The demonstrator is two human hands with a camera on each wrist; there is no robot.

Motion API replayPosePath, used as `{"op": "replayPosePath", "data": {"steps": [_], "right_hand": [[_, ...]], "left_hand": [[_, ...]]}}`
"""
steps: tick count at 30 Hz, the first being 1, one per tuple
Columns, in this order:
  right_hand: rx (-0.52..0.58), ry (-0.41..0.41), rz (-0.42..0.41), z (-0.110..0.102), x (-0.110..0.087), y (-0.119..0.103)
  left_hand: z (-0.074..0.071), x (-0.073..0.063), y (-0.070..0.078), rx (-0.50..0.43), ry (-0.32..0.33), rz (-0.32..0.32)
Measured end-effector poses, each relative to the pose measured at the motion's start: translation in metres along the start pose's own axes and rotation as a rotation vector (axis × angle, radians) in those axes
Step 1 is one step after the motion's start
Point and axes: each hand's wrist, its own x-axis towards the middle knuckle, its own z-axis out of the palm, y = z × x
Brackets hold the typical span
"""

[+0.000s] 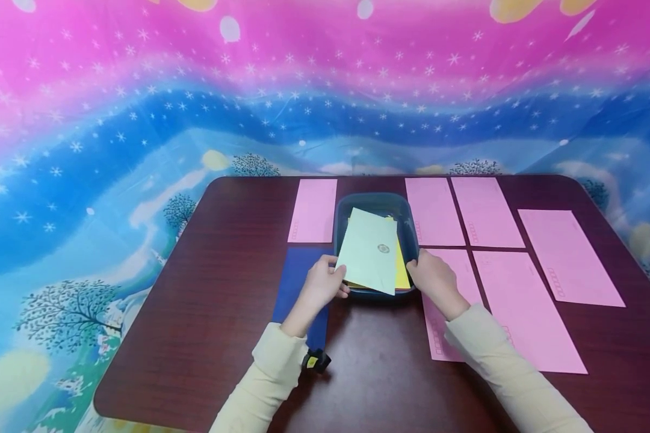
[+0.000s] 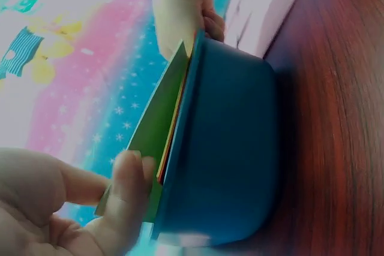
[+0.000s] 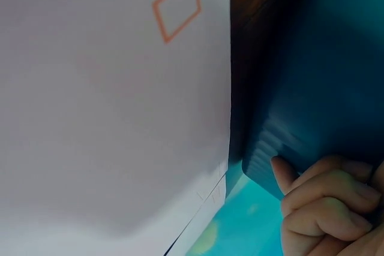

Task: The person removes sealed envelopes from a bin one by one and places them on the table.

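Observation:
A blue plastic basin [image 1: 376,199] stands on the table with several flat paper pieces in it. On top lies a pale green card [image 1: 369,251] with a round emblem, slanting over the near rim; a yellow one [image 1: 402,270] shows beneath. My left hand [image 1: 325,279] pinches the green card's left edge between thumb and finger, as the left wrist view shows at the fingers [image 2: 123,190]. The right hand [image 1: 436,276] grips the basin's right rim; in the right wrist view its curled fingers [image 3: 327,208] lie against the basin wall [image 3: 336,76].
Several pink envelopes [image 1: 435,210] lie flat on the dark wooden table [image 1: 211,288] right of the basin, and another pink envelope [image 1: 312,210] lies to its left. A dark blue sheet [image 1: 299,279] lies partly under the left arm. A patterned cloth [image 1: 325,90] hangs behind.

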Motion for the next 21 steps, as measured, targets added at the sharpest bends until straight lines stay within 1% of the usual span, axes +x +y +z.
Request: {"op": "replayPosePath", "data": {"steps": [2, 5, 7, 9, 11, 15, 17, 21], "right_hand": [[0.000, 0.001, 0.002, 0.000, 0.000, 0.000], [0.002, -0.003, 0.010, 0.000, 0.001, 0.000], [-0.002, -0.002, 0.013, 0.000, 0.001, -0.001], [-0.008, -0.002, 0.013, 0.000, 0.002, -0.001], [-0.019, 0.002, 0.011, 0.001, 0.002, 0.000], [-0.022, 0.013, 0.003, 0.000, 0.002, 0.000], [-0.017, 0.017, 0.000, 0.000, 0.001, 0.000], [-0.011, 0.016, -0.006, -0.001, 0.001, 0.000]], "left_hand": [[-0.002, 0.000, -0.002, -0.074, -0.007, 0.016], [-0.008, -0.001, -0.003, -0.084, 0.032, 0.058], [-0.014, -0.001, -0.004, -0.060, 0.071, 0.084], [-0.022, 0.001, -0.005, -0.062, 0.118, 0.100], [-0.032, 0.004, -0.007, -0.081, 0.167, 0.113], [-0.051, 0.016, -0.014, -0.146, 0.274, 0.145], [-0.060, 0.022, -0.018, -0.174, 0.320, 0.148], [-0.079, 0.034, -0.031, -0.188, 0.390, 0.105]]}}
